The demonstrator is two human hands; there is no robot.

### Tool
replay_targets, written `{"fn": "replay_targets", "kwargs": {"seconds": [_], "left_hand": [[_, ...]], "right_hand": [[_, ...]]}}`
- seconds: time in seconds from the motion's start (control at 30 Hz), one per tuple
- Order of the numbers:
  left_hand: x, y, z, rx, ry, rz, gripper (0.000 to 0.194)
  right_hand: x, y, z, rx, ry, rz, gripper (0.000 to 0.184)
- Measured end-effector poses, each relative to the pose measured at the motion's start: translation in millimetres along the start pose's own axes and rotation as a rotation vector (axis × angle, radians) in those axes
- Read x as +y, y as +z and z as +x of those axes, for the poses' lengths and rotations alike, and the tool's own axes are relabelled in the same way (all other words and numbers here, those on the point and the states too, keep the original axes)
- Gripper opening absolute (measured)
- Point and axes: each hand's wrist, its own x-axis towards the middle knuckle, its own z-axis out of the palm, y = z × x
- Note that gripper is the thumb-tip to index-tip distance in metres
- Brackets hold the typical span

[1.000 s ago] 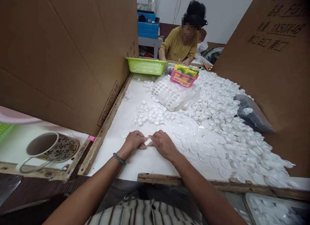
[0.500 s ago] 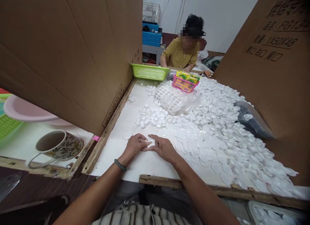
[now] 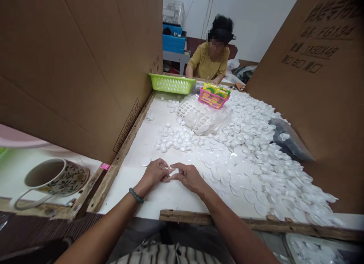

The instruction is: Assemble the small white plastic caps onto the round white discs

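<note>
My left hand [image 3: 155,172] and my right hand [image 3: 188,177] meet fingertip to fingertip on the white tabletop [image 3: 159,197], near its front edge. Between the pinched fingers of both hands sits a small white plastic piece [image 3: 174,171]. A single white disc [image 3: 145,161] lies just left of my left hand. A heap of small white caps [image 3: 173,139] lies behind the hands. A wide spread of flat white discs [image 3: 250,161] covers the table to the right of my right hand.
Tall cardboard walls stand on the left [image 3: 71,67] and right [image 3: 318,97]. A clear bag of parts [image 3: 203,118], a pink basket [image 3: 212,97] and a green basket [image 3: 172,83] sit farther back. Another person [image 3: 212,55] works at the far end. A patterned mug [image 3: 52,177] stands at left.
My right hand's fingers have curled in from stretched out and now pinch the small white piece against my left hand's fingertips. The view has shifted slightly.
</note>
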Motion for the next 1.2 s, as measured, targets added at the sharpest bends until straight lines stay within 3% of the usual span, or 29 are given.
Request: {"fn": "replay_targets", "kwargs": {"seconds": [0.1, 0.2, 0.27, 0.33, 0.4, 0.57, 0.63, 0.7, 0.8, 0.9, 1.07, 1.2], "left_hand": [[-1.2, -0.8, -11.0, 0.188, 0.202, 0.271, 0.033], [-0.6, 2.0, -20.9, 0.363, 0.552, 0.599, 0.035], [-0.3, 5.3, -23.3, 0.296, 0.759, 0.743, 0.032], [-1.4, 6.8, -22.2, 0.200, 0.838, 0.839, 0.022], [-4.4, 4.1, -19.5, 0.203, 0.827, 0.896, 0.016], [-11.9, -10.1, -17.4, 0.520, 0.799, 0.965, 0.016], [-10.1, -8.2, -18.2, 0.579, 0.823, 0.965, 0.019], [-5.7, 0.4, -17.6, 0.536, 0.861, 0.936, 0.020], [0.5, 18.8, -12.1, 0.394, 0.881, 0.874, 0.018], [1.1, 31.9, -3.9, 0.300, 0.806, 0.841, 0.014], [-9.4, 35.0, 4.6, 0.323, 0.726, 0.729, 0.029], [-17.9, 34.3, 9.0, 0.320, 0.739, 0.713, 0.046]], "right_hand": [[5.4, -7.6, 4.2, 0.199, -0.007, -0.070, 0.036], [12.5, -21.7, 18.0, 0.457, 0.030, -0.319, 0.032], [19.2, -30.3, 28.9, 0.456, 0.042, -0.488, 0.031], [27.0, -35.6, 36.2, 0.401, 0.052, -0.560, 0.027], [34.0, -37.3, 37.2, 0.406, 0.077, -0.544, 0.026], [39.5, -35.9, 25.4, 0.524, 0.179, -0.354, 0.025], [37.6, -35.3, 24.4, 0.549, 0.186, -0.326, 0.023], [35.8, -34.6, 27.5, 0.555, 0.126, -0.381, 0.022], [36.5, -33.9, 34.9, 0.463, 0.038, -0.501, 0.024], [40.2, -35.0, 38.1, 0.383, 0.088, -0.539, 0.024], [35.5, -35.1, 29.2, 0.414, 0.223, -0.371, 0.019], [22.4, -31.4, 18.0, 0.253, 0.131, -0.180, 0.014]]}}
